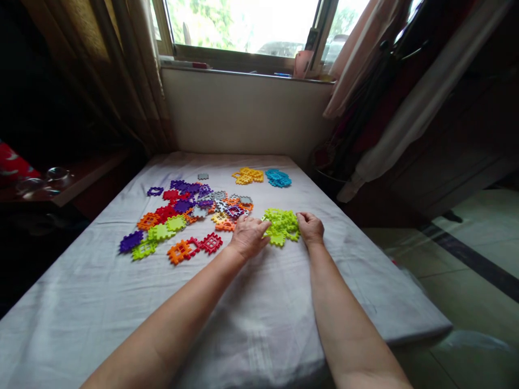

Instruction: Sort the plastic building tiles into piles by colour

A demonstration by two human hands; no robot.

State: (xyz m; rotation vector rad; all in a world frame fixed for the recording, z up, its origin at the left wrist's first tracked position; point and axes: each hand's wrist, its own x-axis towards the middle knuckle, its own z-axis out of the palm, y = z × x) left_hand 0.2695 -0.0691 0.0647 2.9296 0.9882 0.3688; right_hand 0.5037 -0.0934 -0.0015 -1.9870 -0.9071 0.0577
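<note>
A pile of lime green toothed plastic tiles (281, 224) lies on the white cloth between my two hands. My left hand (249, 235) rests at the pile's left edge, palm down, its fingers apart and touching the tiles. At the right edge, my right hand (311, 227) is closed with its fingertips against the pile; what it grips, if anything, is hidden. Left of my hands spreads a mixed heap with purple tiles (184, 205), red tiles (211, 243), orange tiles (178, 252), grey tiles and more green tiles (161, 232).
Behind the green pile sit a yellow pile (248, 175) and a blue pile (278, 178). One grey tile (203, 176) lies apart at the back. The cloth-covered table (243, 324) meets a wall below a window. Clothes hang at the right, a curtain at the left.
</note>
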